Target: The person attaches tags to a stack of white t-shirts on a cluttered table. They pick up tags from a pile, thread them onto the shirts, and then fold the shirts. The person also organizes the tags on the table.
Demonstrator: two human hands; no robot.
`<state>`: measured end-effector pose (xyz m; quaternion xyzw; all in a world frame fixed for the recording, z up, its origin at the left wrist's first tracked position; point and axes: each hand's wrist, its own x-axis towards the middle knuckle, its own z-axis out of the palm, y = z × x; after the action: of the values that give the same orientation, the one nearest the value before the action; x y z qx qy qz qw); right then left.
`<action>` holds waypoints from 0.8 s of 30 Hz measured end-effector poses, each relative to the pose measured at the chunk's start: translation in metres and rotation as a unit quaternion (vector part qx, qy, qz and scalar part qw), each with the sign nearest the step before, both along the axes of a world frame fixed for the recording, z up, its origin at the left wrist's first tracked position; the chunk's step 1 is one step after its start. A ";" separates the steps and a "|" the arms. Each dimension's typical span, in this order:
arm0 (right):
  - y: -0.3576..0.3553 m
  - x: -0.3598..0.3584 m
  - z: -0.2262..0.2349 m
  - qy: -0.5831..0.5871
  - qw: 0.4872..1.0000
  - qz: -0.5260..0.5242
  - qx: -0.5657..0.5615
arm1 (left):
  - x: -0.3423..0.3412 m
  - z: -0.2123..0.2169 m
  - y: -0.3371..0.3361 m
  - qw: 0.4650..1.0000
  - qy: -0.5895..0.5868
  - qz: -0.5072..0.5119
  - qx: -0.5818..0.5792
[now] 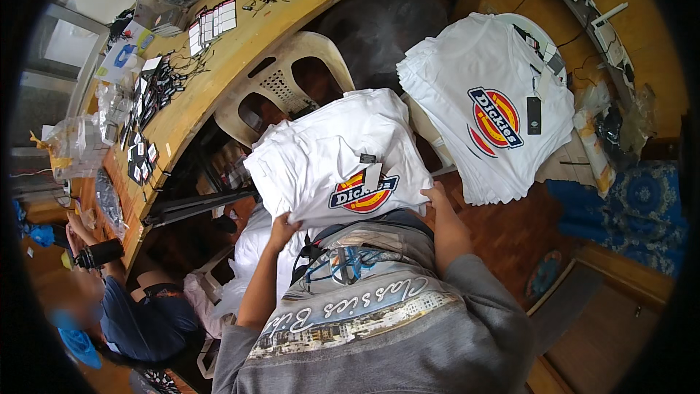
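A white T-shirt (313, 153) with a red, yellow and blue chest print lies on top of white cloth on the beige plastic chair (281, 84) in front of me. My left hand (284, 232) pinches its near left edge, and my right hand (438, 197) grips its near right edge. Between my hands the fabric is spread, some of it loosely wrinkled. A small dark tag and a white tag rest over the print. To the right, a stack of white T-shirts (452, 66) bears the same print, with a black hang tag (534, 115) on top.
Along the left runs a wooden table (248, 44) with black tags, cords, cards and plastic bags. Another person (146, 314) sits at the lower left. More white cloth (262, 248) hangs beside my left forearm. A blue patterned cloth (627, 211) is at the far right.
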<state>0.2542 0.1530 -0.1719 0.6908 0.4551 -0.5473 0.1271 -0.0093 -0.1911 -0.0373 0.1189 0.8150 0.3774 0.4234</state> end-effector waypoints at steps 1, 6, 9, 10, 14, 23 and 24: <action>0.001 0.001 -0.003 -0.007 1.000 -0.002 0.014 | -0.014 0.012 0.009 0.995 -0.071 0.047 0.054; -0.001 -0.001 0.026 -0.063 0.980 0.099 0.160 | -0.012 -0.015 0.002 0.999 0.024 0.003 0.021; 0.006 -0.001 0.067 -0.090 0.931 0.256 0.244 | -0.006 -0.029 0.003 0.991 -0.062 -0.114 -0.036; 0.009 0.001 0.095 -0.097 0.907 0.310 0.268 | -0.014 -0.019 0.009 0.999 -0.007 -0.040 -0.018; 0.033 0.023 0.178 0.252 0.961 -0.001 0.118 | -0.083 0.119 0.034 0.983 0.059 0.108 0.137; 0.114 0.031 0.410 0.634 0.687 -0.158 0.317 | -0.147 0.314 0.214 0.894 0.073 -0.048 0.439; 0.139 0.035 0.410 0.586 0.730 -0.146 0.320 | -0.154 0.313 0.253 0.932 0.085 -0.110 0.334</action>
<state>0.2895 0.2925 0.2377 0.2904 0.4810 -0.6772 -0.4751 -0.1633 0.0620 0.2754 0.3743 0.6563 0.5675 0.3273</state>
